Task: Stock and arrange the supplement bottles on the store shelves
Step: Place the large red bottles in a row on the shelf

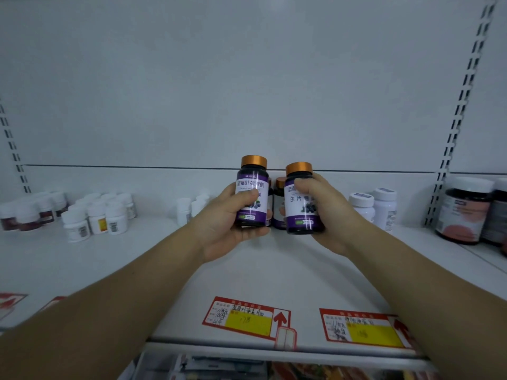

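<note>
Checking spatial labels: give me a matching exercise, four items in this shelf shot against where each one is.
Things:
1. higher purple-label bottle
2. lower purple-label bottle
3. white bottle cluster
4. dark jar with white lid

Places:
A. right end of the shelf
B. left hand grip
C. left part of the shelf
D. right hand grip

Pairs: 1-B, 2-D, 3-C, 4-A

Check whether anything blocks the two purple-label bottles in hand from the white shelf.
Nothing visible beneath: the white shelf is bare there. Left hand grips one dark, copper-capped, purple-label bottle, right hand a second bottle. A third bottle of that kind stands just behind them, so that back spot is taken.
</note>
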{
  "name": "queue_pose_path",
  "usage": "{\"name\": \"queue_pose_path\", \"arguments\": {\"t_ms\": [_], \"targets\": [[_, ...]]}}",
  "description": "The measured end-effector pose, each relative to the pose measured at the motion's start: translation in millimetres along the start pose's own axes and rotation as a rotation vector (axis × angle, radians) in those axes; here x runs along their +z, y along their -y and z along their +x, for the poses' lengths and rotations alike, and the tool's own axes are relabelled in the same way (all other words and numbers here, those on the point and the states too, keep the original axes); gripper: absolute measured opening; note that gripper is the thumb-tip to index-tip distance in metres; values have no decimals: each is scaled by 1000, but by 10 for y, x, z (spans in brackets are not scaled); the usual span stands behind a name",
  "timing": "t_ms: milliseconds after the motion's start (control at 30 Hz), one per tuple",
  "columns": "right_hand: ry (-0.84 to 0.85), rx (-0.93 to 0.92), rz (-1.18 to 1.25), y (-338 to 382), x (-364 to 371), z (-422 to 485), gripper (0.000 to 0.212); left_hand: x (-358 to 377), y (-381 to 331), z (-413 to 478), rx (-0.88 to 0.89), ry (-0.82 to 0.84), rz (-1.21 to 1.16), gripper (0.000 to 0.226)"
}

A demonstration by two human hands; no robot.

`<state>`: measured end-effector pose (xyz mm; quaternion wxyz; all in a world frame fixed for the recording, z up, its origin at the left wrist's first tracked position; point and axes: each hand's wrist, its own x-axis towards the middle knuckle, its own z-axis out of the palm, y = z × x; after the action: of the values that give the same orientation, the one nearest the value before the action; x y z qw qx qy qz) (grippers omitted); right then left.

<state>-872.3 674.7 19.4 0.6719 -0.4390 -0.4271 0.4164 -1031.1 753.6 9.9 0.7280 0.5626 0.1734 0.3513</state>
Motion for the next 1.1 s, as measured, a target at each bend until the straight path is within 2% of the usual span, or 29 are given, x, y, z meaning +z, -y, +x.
{"name": "queue_pose_path", "arguments": {"t_ms": [167,300,367,500,633,700,900,1000,1100], "targets": [[-11,-38,-21,3,-8,6,30,-1,-28,3,-32,-20,-96,23],[19,66,76,-34,-5,20,35,8,-41,-5,-69,-24,-165,26],[28,44,49,-32,2,13,36,7,-27,-9,-44,-33,-129,22],[-10,-47,-45,-2,-10,9,29,-5,-17,8,-46,-33,-70,32],[-34,24,25,-5,-11,25,31,-2,-52,-11,-120,-23,-155,33],[-19,63,78,-12,4,14,36,15,-42,-19,-91,-17,-142,30],[-17,-32,-30,19,-4,-10,36,39,-69,-27,-65,-62,-151,26],[-17,11,33,15,-12,8,33,68,-90,-31,-76,-111,-245,25],[-24,76,96,2,9,17,36,80,-95,-30,-79,-155,-239,31]]}}
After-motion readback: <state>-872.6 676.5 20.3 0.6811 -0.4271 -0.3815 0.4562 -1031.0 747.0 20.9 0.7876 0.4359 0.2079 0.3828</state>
